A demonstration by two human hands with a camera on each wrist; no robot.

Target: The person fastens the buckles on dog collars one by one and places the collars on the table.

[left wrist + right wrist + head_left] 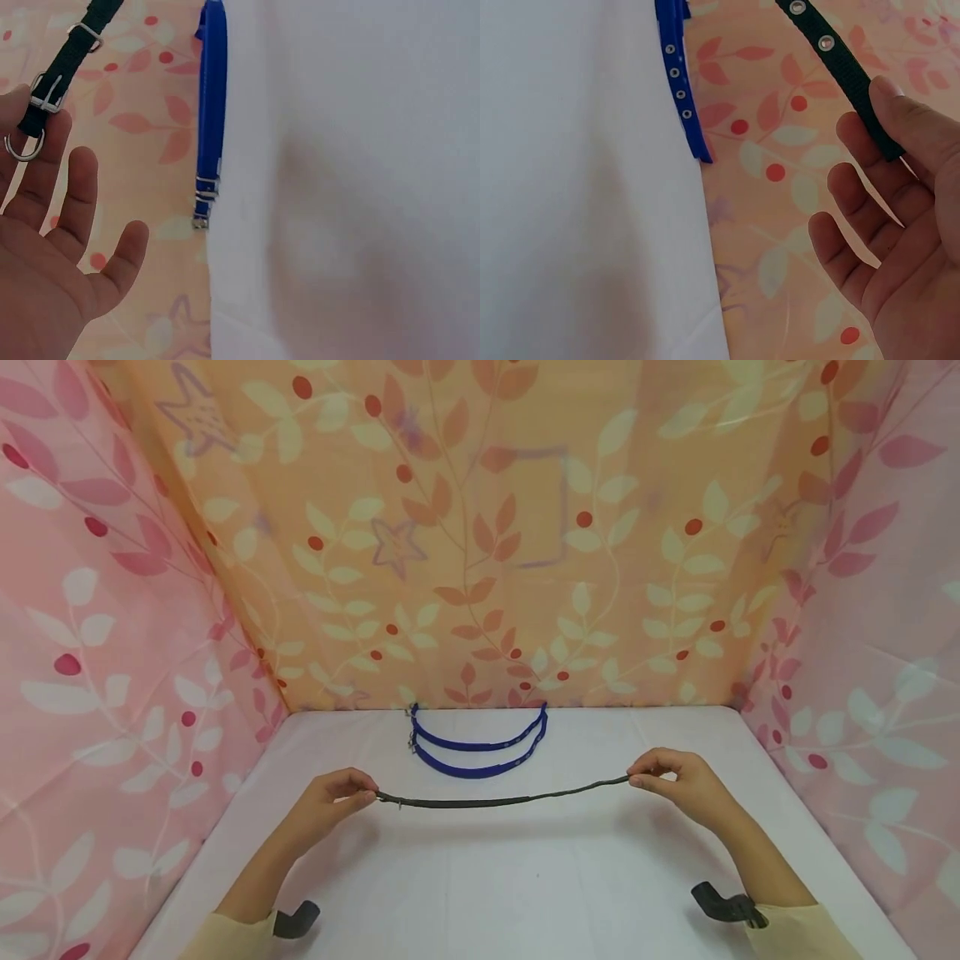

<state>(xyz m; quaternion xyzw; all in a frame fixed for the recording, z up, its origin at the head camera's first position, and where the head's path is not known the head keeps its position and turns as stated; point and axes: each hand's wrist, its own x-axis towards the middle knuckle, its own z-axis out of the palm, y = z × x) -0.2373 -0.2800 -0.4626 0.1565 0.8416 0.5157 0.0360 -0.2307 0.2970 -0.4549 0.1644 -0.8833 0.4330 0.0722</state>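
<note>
A dark green pet collar (472, 803) is stretched sideways above the white table, sagging a little in the middle. My left hand (335, 797) pinches its buckle end, where a metal buckle (48, 100) and a D-ring show in the left wrist view. The plain tip with metal eyelets (826, 43) is pinched between thumb and fingers of my right hand (682, 781). Beyond the green collar, two blue collars (468, 772) lie curved on the table, one behind the other, buckles to the left and eyelet ends to the right.
The white table (480, 893) ends at the back against an orange curtain (480, 527) with leaf patterns. Pink patterned curtains (90, 635) rise on both sides. Black straps (723, 903) stick out at both sleeve cuffs.
</note>
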